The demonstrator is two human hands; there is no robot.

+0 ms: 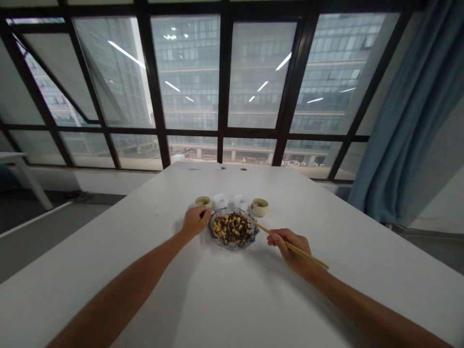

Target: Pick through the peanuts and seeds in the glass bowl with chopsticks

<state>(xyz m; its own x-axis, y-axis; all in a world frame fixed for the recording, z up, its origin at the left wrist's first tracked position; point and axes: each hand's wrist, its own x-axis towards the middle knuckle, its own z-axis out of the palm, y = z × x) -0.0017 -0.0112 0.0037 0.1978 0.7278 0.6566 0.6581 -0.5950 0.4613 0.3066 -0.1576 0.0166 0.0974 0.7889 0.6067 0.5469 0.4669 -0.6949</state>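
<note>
A clear glass bowl (234, 245) with a scalloped rim stands on the table, filled with mixed nuts and dark seeds (234, 228). My right hand (290, 244) grips a pair of chopsticks (263, 227), whose tips reach into the bowl's far right part. Whether the tips pinch a piece is too small to tell. At the bowl's left rim, my left hand (196, 221) is closed, its fingertips hidden. Just behind it sits a small pale green cup (203, 200). A matching cup (260, 208) stands right of the bowl. Two small white dishes (220, 201) lie between the cups.
The long white table (145, 261) runs toward the windows. Papers (195, 166) and two small dark round objects lie at its far end. A blue curtain (402, 125) hangs at the right. Another white table (27, 174) stands at the left.
</note>
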